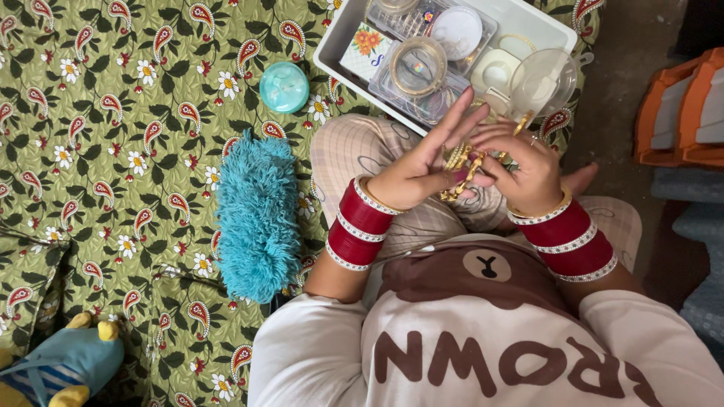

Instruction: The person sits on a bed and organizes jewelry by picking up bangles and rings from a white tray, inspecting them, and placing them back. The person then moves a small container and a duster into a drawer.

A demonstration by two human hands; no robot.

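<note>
My left hand (pixel 418 169) has its fingers spread, and several gold bangles (pixel 460 162) are around them, at the base of the fingers. My right hand (pixel 520 162) grips the same gold bangles from the right side. Both wrists carry stacks of red and white bangles (pixel 360 224), with a matching stack (pixel 573 241) on the right wrist. The hands hover over my lap, just in front of a white plastic tray (pixel 338 38) that holds round clear jewellery boxes (pixel 418 66) and lids.
A green paisley bedsheet (pixel 113 151) covers the surface. A fluffy teal duster (pixel 258 215) lies to the left of my knee. A small teal round lid (pixel 283 87) sits beside the tray. A blue soft toy (pixel 68 362) lies bottom left. Orange items (pixel 682 105) stand at the right.
</note>
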